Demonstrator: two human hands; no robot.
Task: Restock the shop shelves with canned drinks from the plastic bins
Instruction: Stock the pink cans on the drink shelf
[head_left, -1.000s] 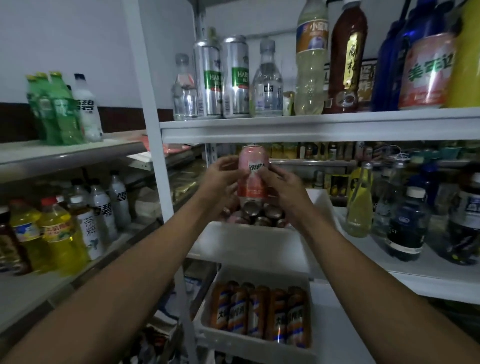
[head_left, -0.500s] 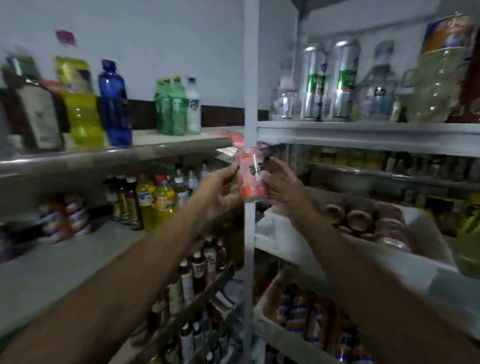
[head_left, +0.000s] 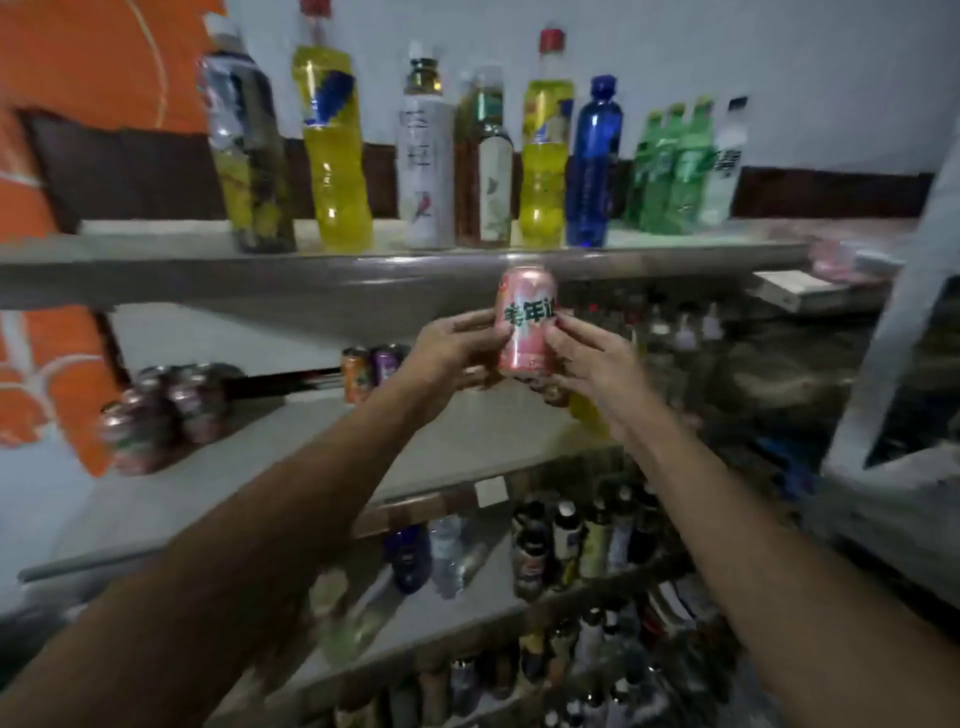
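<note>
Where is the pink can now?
Head view, centre: the pink can is held upright between the left hand and right hand, in front of the upper shelf edge, below and left of the blue bottle.

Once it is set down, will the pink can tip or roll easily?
Upright, the pink can probably stands steady, like the cans on the shelf. Its round, smooth wall would likely roll if laid down.

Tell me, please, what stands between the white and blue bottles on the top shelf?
Two bottles, seen in the head view: a brown bottle with a pale label, then a yellow bottle with a red cap.
</note>
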